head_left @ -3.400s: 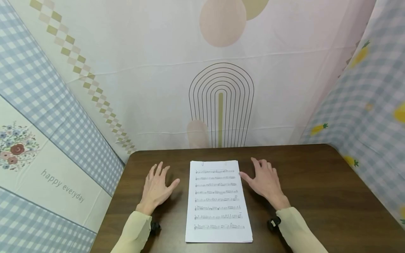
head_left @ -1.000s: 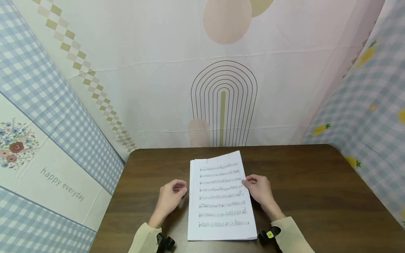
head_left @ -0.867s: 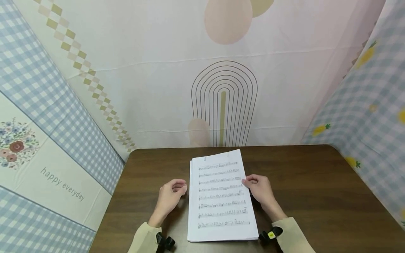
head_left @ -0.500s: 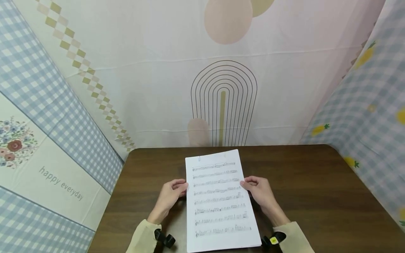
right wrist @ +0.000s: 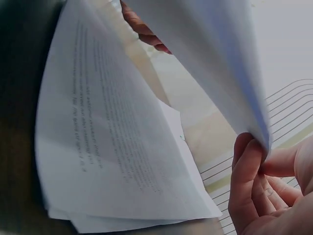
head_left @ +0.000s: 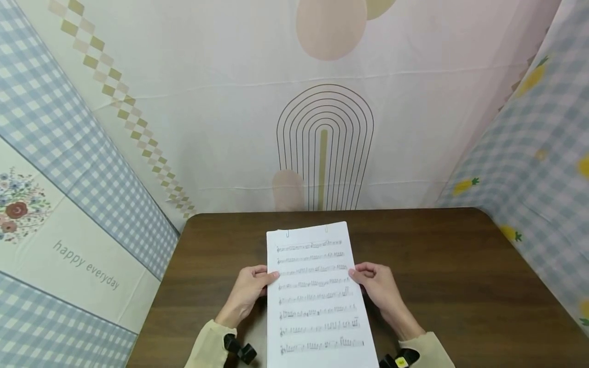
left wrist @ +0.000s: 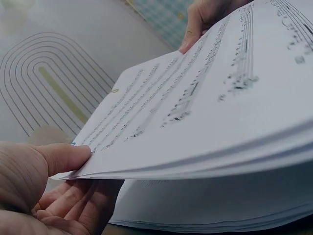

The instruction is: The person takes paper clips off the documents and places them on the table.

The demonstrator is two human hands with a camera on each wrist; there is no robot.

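White sheet music (head_left: 317,312), pinched by the left hand (head_left: 245,292) and right hand (head_left: 380,287), tilts above seemingly typed pages (right wrist: 112,142).

Only bit you can properly read is "happy everyday", in grey lowercase on the cloth (head_left: 110,245) off to the left, next to the flower print. The top sheet (head_left: 317,306) is sheet music, eight rows of it, but the single notes are too small to make out. Right wrist cam shows lines of print on the lower sheets (right wrist: 107,147), way too blurry to read. Yellow tag (head_left: 402,362) by the right wrist: too tiny, sorry.
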